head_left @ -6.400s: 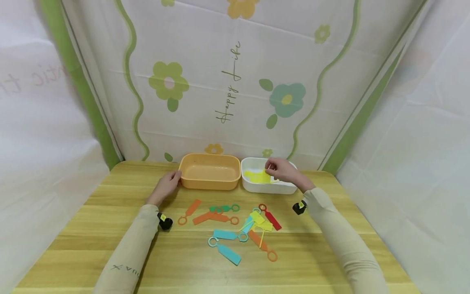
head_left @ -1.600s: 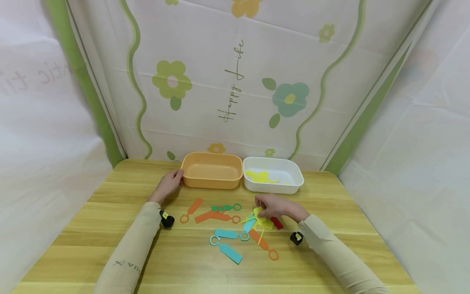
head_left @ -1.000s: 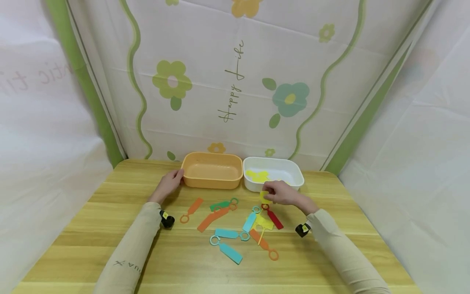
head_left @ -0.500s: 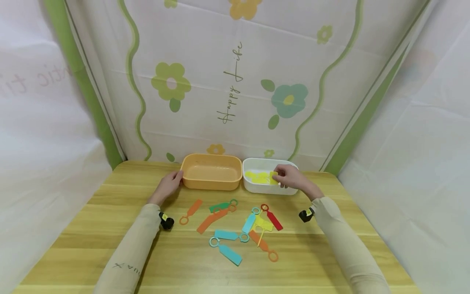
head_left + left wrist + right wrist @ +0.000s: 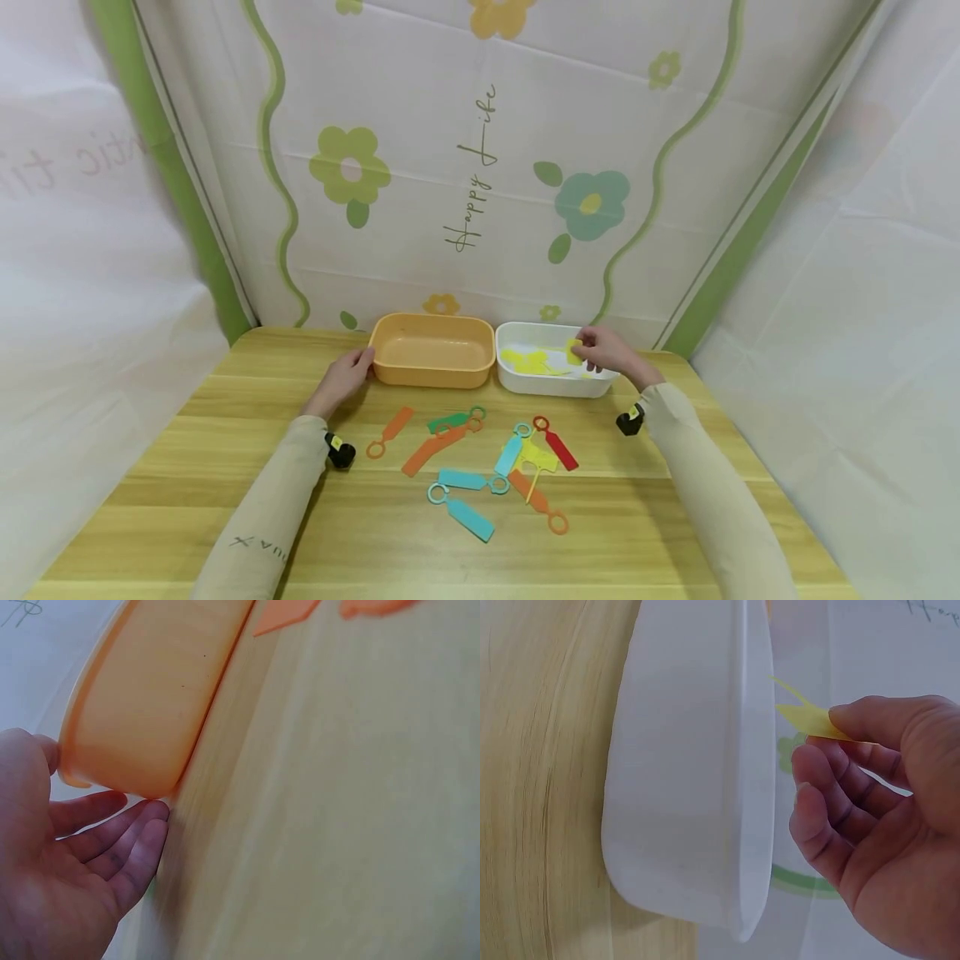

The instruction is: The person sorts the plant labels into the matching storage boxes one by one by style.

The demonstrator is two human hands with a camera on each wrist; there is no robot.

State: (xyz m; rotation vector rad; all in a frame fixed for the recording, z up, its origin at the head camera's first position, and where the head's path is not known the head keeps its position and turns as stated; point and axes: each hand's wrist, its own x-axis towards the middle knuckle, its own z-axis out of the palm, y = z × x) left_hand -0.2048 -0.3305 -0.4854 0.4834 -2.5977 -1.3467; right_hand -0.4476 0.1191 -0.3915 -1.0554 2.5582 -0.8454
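Observation:
My right hand [image 5: 606, 350] pinches a yellow tag with a thin tail [image 5: 573, 352] between thumb and forefinger, over the right part of the white bin [image 5: 555, 387]. In the right wrist view the tag [image 5: 810, 721] juts toward the bin's rim, its other fingers curled loosely below. More flat yellow pieces [image 5: 525, 362] lie inside this bin. At the left end of the orange bin [image 5: 431, 377], my left hand [image 5: 345, 379] holds the rim; in the left wrist view the thumb is at the rim and the fingertips [image 5: 154, 814] rest against the end wall.
Before the bins lie ring-ended tags: several orange [image 5: 393, 425], several blue [image 5: 471, 520], one green [image 5: 447, 422], one red [image 5: 561, 448]. Yellow tags [image 5: 543, 460] lie partly under a blue one. A printed curtain [image 5: 420, 108] hangs behind the wooden table [image 5: 360, 533].
The right hand released one yellow piece into the white bin, took another yellow tag from the pile and carried it over the bin, drifting right. Green and orange tags shifted. The left hand stayed put.

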